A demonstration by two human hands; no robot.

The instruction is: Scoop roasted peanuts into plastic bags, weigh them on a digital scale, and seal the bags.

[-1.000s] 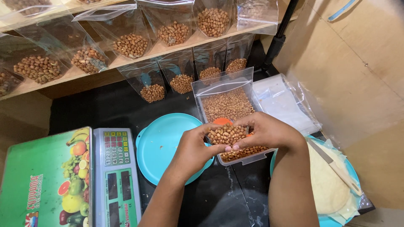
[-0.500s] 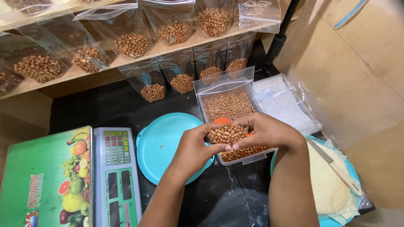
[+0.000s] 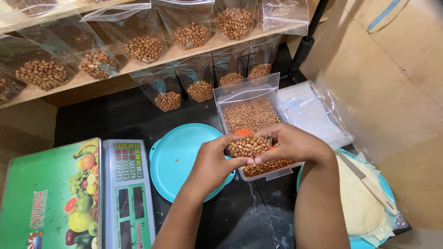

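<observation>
My left hand (image 3: 213, 162) and my right hand (image 3: 291, 143) meet over a clear plastic tub (image 3: 253, 97) of peanuts (image 3: 249, 113). Between their fingers they pinch a small clear bag of peanuts (image 3: 244, 146), held just above the tub's near half. An orange scoop (image 3: 243, 132) pokes out of the nuts behind the bag. A round teal plate (image 3: 180, 154) lies under my left wrist, just left of the tub.
A digital scale (image 3: 127, 193) with a fruit-print green platform (image 3: 48, 198) stands at the left. Filled peanut bags (image 3: 145, 48) line a wooden shelf at the back. Empty clear bags (image 3: 309, 110) lie right of the tub. A blue plate (image 3: 387, 193) at right carries flatbread and a knife (image 3: 369, 183).
</observation>
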